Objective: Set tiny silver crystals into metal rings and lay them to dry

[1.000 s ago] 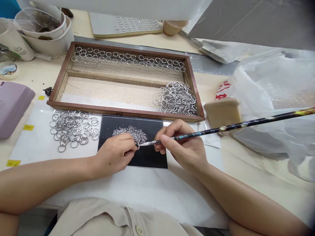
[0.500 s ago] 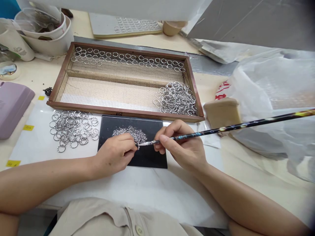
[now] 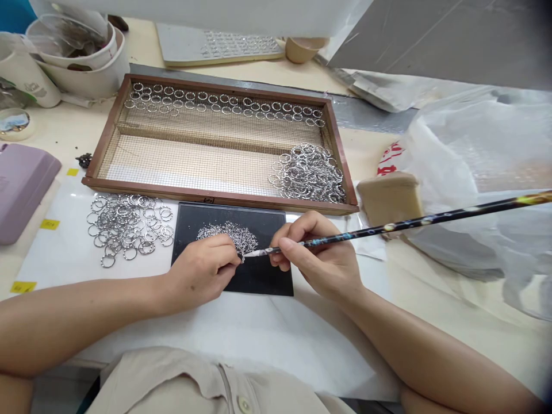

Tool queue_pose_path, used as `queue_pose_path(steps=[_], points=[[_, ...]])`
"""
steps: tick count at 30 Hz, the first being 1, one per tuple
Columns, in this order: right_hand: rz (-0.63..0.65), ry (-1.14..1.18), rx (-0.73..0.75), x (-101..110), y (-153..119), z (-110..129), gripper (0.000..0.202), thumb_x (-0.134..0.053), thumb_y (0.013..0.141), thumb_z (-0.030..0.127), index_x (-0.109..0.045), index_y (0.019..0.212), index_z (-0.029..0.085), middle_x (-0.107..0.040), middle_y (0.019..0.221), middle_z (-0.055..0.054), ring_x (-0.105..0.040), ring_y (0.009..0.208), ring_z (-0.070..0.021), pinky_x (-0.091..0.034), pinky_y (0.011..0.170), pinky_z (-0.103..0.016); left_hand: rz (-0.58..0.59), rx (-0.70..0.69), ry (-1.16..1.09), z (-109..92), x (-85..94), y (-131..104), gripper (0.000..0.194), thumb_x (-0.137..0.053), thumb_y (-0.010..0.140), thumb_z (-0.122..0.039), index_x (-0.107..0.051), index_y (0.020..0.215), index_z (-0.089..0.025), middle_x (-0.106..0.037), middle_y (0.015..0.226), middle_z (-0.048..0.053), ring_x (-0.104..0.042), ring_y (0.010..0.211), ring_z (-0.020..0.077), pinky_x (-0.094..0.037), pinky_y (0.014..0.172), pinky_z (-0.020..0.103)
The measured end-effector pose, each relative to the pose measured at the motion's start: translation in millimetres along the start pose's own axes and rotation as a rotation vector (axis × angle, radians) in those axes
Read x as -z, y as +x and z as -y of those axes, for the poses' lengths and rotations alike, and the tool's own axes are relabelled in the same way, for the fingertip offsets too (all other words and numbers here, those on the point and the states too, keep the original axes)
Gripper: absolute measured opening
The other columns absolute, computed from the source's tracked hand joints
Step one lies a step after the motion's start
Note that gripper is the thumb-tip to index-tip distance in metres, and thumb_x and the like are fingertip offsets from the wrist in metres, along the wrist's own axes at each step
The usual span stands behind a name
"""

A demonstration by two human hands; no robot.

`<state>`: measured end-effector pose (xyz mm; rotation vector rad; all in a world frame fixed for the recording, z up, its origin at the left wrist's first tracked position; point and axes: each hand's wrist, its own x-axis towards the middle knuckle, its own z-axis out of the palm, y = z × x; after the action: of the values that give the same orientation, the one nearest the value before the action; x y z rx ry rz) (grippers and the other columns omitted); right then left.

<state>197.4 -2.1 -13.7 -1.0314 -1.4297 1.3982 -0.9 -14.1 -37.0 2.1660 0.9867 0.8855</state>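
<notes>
My right hand (image 3: 319, 253) holds a long dark patterned stick (image 3: 366, 232), its pale pointed tip touching down at the fingertips of my left hand (image 3: 206, 269). The left fingers are pinched around a small shiny piece, mostly hidden, probably a ring. Both hands are over a black mat (image 3: 263, 282), where a heap of tiny silvery bits (image 3: 230, 233) lies just beyond the left fingers. Left of the mat, a loose pile of silver rings (image 3: 125, 224) rests on a white sheet (image 3: 47, 253).
A wooden-framed mesh tray (image 3: 207, 198) behind the mat holds rows of rings and a ring heap (image 3: 313, 172). A purple box (image 3: 26, 184) and white tubs (image 3: 95, 75) are at left; a tan block (image 3: 388, 198) and plastic bag (image 3: 457, 149) at right.
</notes>
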Motion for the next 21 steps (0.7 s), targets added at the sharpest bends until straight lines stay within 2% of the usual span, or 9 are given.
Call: queue_pose_path(steps=[21], points=[[-0.002, -0.027, -0.005, 0.5, 0.5, 0.6, 0.018, -0.057, 0.084, 0.025, -0.044, 0.072, 0.024, -0.056, 0.063, 0.002, -0.055, 0.050, -0.0117, -0.043, 0.040, -0.025, 0.010, 0.010, -0.005, -1.4, 1.5, 1.2, 0.018, -0.047, 0.078, -0.003, -0.056, 0.068, -0.015, -0.058, 0.071, 0.002, -0.055, 0.065, 0.0102, -0.043, 0.057, 0.020]])
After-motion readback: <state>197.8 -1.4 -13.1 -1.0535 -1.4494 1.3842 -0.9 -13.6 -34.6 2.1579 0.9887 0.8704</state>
